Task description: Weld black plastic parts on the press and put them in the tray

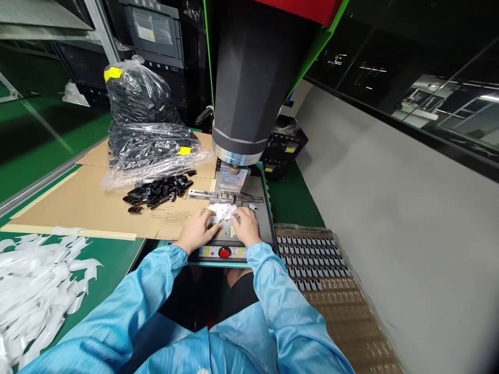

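Your left hand [198,228] and right hand [246,225] met on the white piece [222,211], fingers clamped on it. Loose black parts [158,191] lay at ten o'clock on the counter [296,202].

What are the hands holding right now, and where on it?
Both the left hand and right hand pinch a white piece, one at each side edge.

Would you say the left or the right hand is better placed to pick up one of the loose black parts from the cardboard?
Probably the left hand: the black parts lie on the cardboard to its side, while the right hand would have to cross over it.
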### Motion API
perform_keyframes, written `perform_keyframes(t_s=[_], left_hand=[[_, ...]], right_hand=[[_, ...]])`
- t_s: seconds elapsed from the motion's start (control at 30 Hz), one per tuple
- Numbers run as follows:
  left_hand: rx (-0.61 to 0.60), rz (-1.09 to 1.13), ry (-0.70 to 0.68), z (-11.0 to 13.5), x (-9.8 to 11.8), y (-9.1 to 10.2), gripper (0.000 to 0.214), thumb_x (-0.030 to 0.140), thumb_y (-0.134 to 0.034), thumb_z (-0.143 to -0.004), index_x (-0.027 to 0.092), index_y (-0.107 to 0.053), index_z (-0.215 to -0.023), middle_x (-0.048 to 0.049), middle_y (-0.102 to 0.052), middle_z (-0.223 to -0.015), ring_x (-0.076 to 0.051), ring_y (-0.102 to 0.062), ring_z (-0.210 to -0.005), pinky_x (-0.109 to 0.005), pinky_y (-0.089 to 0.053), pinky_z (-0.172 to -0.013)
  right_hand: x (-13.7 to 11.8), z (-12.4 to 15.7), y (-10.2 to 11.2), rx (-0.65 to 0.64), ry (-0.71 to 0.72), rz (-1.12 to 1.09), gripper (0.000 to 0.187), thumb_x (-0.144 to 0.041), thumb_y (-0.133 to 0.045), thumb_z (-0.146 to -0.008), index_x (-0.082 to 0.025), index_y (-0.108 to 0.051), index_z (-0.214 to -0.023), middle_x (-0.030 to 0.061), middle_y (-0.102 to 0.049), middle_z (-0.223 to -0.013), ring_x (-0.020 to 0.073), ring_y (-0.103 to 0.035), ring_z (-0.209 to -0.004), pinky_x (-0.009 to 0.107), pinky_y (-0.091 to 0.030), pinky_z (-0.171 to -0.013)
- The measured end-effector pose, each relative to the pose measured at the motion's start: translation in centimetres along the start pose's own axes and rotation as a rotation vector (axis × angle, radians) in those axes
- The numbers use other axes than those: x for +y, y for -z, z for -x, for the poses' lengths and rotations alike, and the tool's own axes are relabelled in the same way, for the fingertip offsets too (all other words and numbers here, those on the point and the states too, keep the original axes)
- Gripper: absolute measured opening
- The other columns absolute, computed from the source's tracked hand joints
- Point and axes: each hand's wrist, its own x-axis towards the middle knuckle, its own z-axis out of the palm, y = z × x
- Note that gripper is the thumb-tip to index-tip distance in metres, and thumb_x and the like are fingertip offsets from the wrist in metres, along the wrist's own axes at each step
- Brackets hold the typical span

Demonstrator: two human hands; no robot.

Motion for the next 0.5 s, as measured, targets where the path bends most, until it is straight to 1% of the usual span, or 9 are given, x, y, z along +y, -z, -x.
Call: perform_keyframes(t_s=[0.07,0.13,0.23,0.33,0.4,0.5], left_hand=[[-0.003,-0.038,-0.009,-0.1,0.2,-0.3,0.04,0.056,-0.066,-0.099,0.023,-0.069,-0.121,-0.0092,-0.066,-0.111,-0.029,-0.066,-0.103,-0.039,-0.049,-0.091],[-0.007,-0.049,-0.013,-0.2,0.3,-0.4,0.034,0.052,-0.064,-0.101,0.024,-0.07,-0.118,-0.0087,-0.068,-0.111,-0.029,-0.066,-0.103,-0.039,-0.049,-0.092],[-0.002,-0.053,0.008,-0.4,0.4,-0.3,0.031,0.05,-0.062,-0.102,0.024,-0.07,-0.117,-0.0083,-0.068,-0.112,-0.028,-0.067,-0.104,-0.038,-0.049,-0.092],[-0.003,-0.076,0.061,-0.8,0.9,-0.2,0.033,0.052,-0.061,-0.102,0.025,-0.07,-0.119,-0.0084,-0.068,-0.116,-0.028,-0.068,-0.107,-0.038,-0.05,-0.09],[-0.023,-0.106,0.081,-1.2,1.3,0.0,0.031,0.051,-0.06,-0.103,0.026,-0.069,-0.118,-0.0083,-0.069,-0.116,-0.028,-0.068,-0.107,-0.038,-0.051,-0.088],[-0.057,-0.171,0.071,-1.9,1.9,0.3,0.027,0.048,-0.059,-0.103,0.027,-0.069,-0.116,-0.0084,-0.071,-0.116,-0.028,-0.069,-0.106,-0.038,-0.05,-0.085]], right_hand=[[0.0,0.0,0.0,0.008,-0.006,-0.013,0.012,-0.022,-0.062,-0.097,-0.025,-0.072,-0.103,0.0069,-0.07,-0.118,0.0278,-0.061,-0.114,0.042,-0.049,-0.105],[0.1,0.2,0.1,0.035,-0.012,-0.039,0.011,-0.024,-0.061,-0.099,-0.025,-0.071,-0.101,0.0065,-0.071,-0.115,0.0264,-0.062,-0.11,0.04,-0.049,-0.102],[0.1,0.5,0.2,0.095,-0.028,-0.081,0.011,-0.026,-0.059,-0.099,-0.024,-0.069,-0.097,0.0058,-0.071,-0.108,0.0241,-0.063,-0.1,0.037,-0.05,-0.095],[0.3,0.8,0.1,0.139,-0.087,-0.114,0.01,-0.026,-0.055,-0.098,-0.024,-0.064,-0.096,0.0045,-0.071,-0.095,0.0228,-0.064,-0.088,0.034,-0.05,-0.086],[0.4,0.9,0.1,0.143,-0.134,-0.136,0.011,-0.026,-0.051,-0.1,-0.024,-0.061,-0.098,0.0035,-0.071,-0.089,0.0224,-0.066,-0.082,0.033,-0.049,-0.079],[0.5,1.1,0.0,0.141,-0.166,-0.171,0.012,-0.029,-0.047,-0.103,-0.025,-0.058,-0.1,0.004,-0.076,-0.091,0.0226,-0.07,-0.082,0.032,-0.049,-0.076]])
